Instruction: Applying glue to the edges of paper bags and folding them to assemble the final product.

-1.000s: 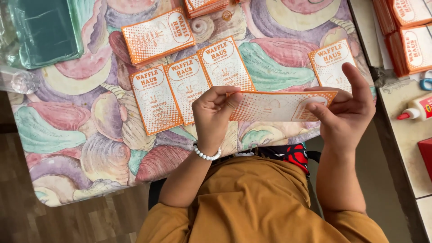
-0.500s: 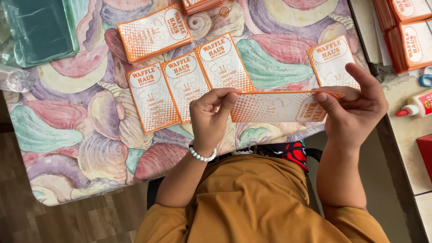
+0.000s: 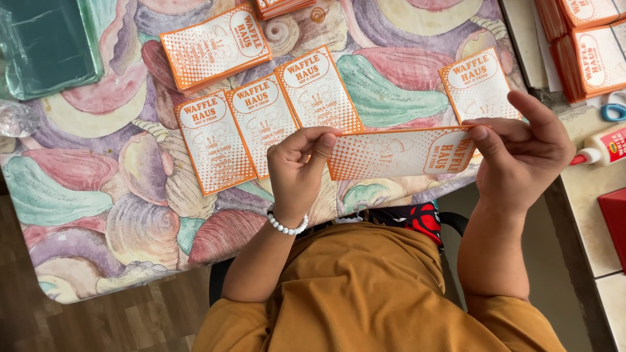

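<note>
Table (image 3: 117, 215): covered by a cloth printed with large shells in pink, green, purple and cream.

Green pack (image 3: 45, 42): dark green block in clear wrap, laid at the far left corner of the table.

Side stacks (image 3: 590, 45): orange-and-white flat bags piled at the far right, beside the table.

Far stack (image 3: 280, 6): more such bags at the top edge, cut off by the frame.

Row of three bags (image 3: 264, 124): orange-bordered white rectangles with dotted print and a round label patch at the top, laid side by side, edges touching or overlapping, near the table's front.

Single bag (image 3: 215, 45): same kind, laid askew beyond the row.

Lone bag (image 3: 476, 81): same kind, flat on the table behind the right hand.

Held bag (image 3: 401, 153): same kind, turned sideways, held above the table's front edge between both hands.

Left hand (image 3: 297, 169): fingers curled, thumb and forefinger pinched on the held bag's left end; white bead bracelet (image 3: 287, 225) worn at the wrist.

Right hand (image 3: 521, 153): thumb and fingers closed on the right end, forefinger raised.

Glue bottle (image 3: 603, 146): white, red-tipped, lying on the right-hand counter.

Scissors (image 3: 613, 111): blue handle seen only.
</note>
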